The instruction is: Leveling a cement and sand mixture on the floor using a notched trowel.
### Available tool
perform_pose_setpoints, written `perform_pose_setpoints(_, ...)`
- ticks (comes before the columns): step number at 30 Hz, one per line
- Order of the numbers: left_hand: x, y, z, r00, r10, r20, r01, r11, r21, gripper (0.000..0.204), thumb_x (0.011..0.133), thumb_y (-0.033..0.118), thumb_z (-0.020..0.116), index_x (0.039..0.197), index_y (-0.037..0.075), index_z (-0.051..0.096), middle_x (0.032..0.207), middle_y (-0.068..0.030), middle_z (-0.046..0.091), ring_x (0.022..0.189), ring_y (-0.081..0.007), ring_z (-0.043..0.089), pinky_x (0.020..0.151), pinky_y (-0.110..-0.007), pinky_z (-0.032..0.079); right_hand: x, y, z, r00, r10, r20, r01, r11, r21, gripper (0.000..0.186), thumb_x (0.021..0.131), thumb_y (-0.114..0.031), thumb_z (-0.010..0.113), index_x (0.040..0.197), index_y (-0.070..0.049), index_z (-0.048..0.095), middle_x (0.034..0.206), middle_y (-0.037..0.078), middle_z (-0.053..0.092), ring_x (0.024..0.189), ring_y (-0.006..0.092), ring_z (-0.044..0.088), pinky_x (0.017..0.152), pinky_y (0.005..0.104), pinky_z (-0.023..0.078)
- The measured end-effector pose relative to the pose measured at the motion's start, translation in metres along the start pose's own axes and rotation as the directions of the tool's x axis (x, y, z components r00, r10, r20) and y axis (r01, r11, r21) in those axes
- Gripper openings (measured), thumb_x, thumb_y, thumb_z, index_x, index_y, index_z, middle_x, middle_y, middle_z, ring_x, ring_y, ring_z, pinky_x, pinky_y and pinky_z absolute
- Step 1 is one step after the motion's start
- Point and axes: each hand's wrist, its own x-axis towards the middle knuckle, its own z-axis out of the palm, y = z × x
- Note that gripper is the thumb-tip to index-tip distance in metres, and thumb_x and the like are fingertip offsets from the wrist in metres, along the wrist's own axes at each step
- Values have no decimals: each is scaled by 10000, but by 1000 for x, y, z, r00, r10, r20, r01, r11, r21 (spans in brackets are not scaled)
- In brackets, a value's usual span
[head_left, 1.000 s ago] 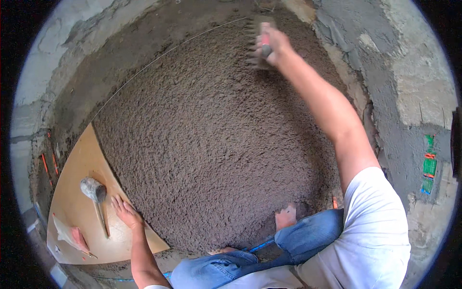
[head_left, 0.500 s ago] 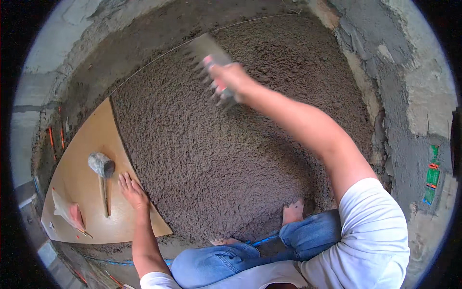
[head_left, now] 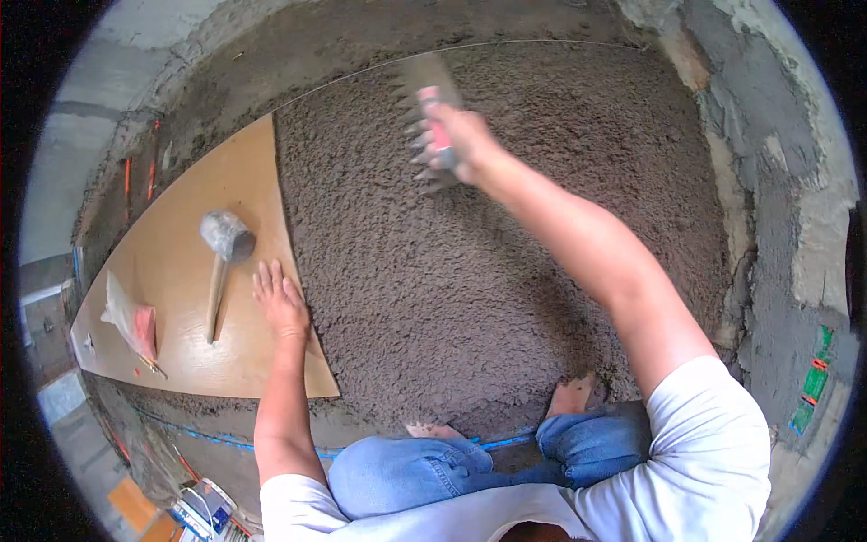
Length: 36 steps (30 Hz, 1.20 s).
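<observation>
My right hand (head_left: pixel 461 144) grips the pink-and-grey handle of a notched steel trowel (head_left: pixel 422 72), blurred by motion, over the upper middle of a rough bed of grey-brown mortar (head_left: pixel 506 316). My left hand (head_left: pixel 283 300) lies flat, fingers stretched, on a large tan board or tile (head_left: pixel 172 253) at the left, near its right edge. Beside that hand lies a mallet (head_left: pixel 226 235) with a grey head and wooden handle. A clear plastic bag (head_left: pixel 131 316) with something pink and thin sticks lies farther left on the board.
A thin string (head_left: pixel 560 41) runs across the far side of the bed. Rough concrete edges (head_left: pixel 768 226) surround it, with orange pipes (head_left: pixel 128 190) at left and green marks (head_left: pixel 813 379) at right. My bare feet (head_left: pixel 569 397) are at the near edge, beside a blue line. Assorted items (head_left: pixel 203 515) lie bottom left.
The trowel in my right hand has swept left from the upper right and shifted a little since. The board, mallet and left hand appear higher and farther right, as the view has turned.
</observation>
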Motion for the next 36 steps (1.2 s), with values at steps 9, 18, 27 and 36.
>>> perform_pose_setpoints(9, -1, 5, -2, 992, 110, -54, -114, 990, -82, 382, 930, 177, 411, 1266, 18, 502, 1378, -194, 393, 1298, -370, 310, 1094, -449, 203, 2, 22, 45, 980, -110, -166, 24, 892, -450, 583, 871, -553, 486, 672, -7, 528, 588, 73, 551, 461, 184, 541, 401, 341, 424)
perform_pose_setpoints(18, 6, -3, 9, 982, 168, -88, -170, 985, -20, 432, 962, 242, 324, 1352, 81, 417, 1436, -144, 328, 1319, -366, 276, 1090, -462, 190, -131, -90, -268, 636, -611, -472, 15, 621, -784, 366, 864, -393, 563, 784, -39, 609, 627, 12, 548, 516, 109, 534, 463, 270, 437)
perform_pose_setpoints(27, 0, -6, 5, 995, 98, -14, -97, 994, 57, 432, 979, 264, 305, 1366, 95, 392, 1443, -134, 318, 1308, -368, 297, 1072, -438, 237, -158, -63, -235, 850, -527, -14, 144, 257, -955, 438, 837, -442, 557, 951, -27, 637, 745, 108, 618, 660, 195, 597, 626, 352, 469)
perform_pose_setpoints(36, 6, 2, 2, 988, 144, 52, -150, 980, 134, 428, 973, 202, 303, 1347, 7, 374, 1414, -191, 333, 1311, -330, 301, 1106, -396, 201, -167, -171, -391, 536, -786, -307, -369, 109, -923, 438, 843, -452, 492, 936, -50, 637, 880, 228, 638, 885, 390, 606, 770, 483, 457)
